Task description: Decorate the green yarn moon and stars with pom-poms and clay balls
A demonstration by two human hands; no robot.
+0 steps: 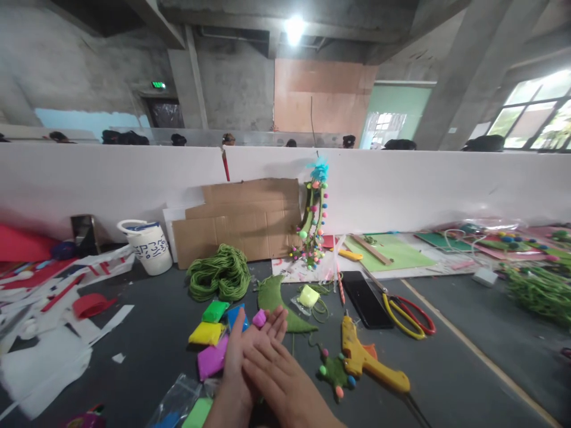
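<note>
Palm up over the dark tabletop, my left hand (234,371) has its fingers stretched out. Across its palm lies my right hand (279,374), flat with fingers straight; whatever may be between the palms is hidden. A small magenta lump of clay (259,318) shows just beyond the left fingers; I cannot tell if they touch it. Beside my left hand are a purple clay pack (212,358), a yellow clay pack (206,333), a green one (215,311) and a partly covered blue one (236,317). A green crescent (272,300) lies behind my hands.
To the right are a yellow glue gun (370,359), a green star with coloured balls (336,373), scissors (408,315) and a black phone (366,299). Green yarn (219,273), cardboard (250,214) and a decorated hanging crescent (314,214) stand behind. Paper scraps (49,362) cover the left.
</note>
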